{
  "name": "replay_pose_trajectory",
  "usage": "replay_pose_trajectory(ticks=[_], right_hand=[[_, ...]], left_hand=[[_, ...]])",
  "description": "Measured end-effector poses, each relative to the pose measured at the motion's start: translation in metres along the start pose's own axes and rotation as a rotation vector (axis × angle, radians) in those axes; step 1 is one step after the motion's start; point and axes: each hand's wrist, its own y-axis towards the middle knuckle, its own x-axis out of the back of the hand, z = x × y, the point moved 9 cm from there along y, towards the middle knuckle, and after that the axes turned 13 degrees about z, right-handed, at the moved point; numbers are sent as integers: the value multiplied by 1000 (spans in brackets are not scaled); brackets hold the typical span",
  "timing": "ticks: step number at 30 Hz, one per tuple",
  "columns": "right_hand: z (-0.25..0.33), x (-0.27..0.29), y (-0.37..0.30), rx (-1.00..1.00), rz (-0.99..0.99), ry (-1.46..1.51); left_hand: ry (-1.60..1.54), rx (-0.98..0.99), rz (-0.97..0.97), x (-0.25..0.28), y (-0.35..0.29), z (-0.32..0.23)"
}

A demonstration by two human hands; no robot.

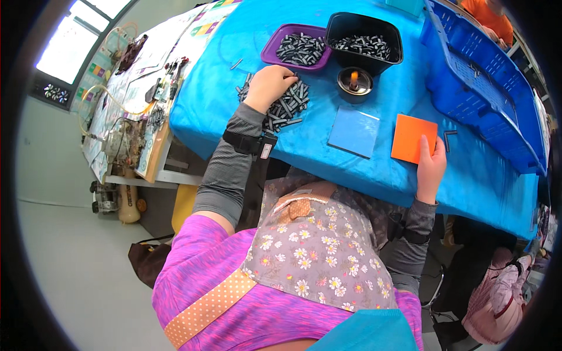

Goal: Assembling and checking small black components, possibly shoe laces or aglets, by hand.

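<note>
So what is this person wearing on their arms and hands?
Both hands, left hand and right hand, are bare. Each forearm wears a grey finely striped sleeve, with a black wrist strap on the left and a similar dark band on the right.

A blue cloth [374,169] covers the table. A purple tray [270,50] and a black tub [391,44] hold small dark parts; a blue crate [468,76] stands right, a blue tile [354,131] lies centre.

I see a bright window [70,41] far left of the blue-covered tabletop [410,169], grey floor [64,263] below it.
</note>
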Motion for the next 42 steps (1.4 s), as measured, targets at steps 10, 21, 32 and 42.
replay_pose_trajectory(ticks=[10,21,32,42], right_hand=[[7,-1,1,65,-18,-3],[-1,-1,2,33,5,20],[4,-2,0,9,6,-8],[0,-1,-2,6,-9,36]], left_hand=[[-374,-163,-253,32,-25,-20],[-1180,-164,-96,13,-79,-67],[-1282,-128,-130,-2,-68,-66],[-1433,-38,-126,-24,-52,-70]])
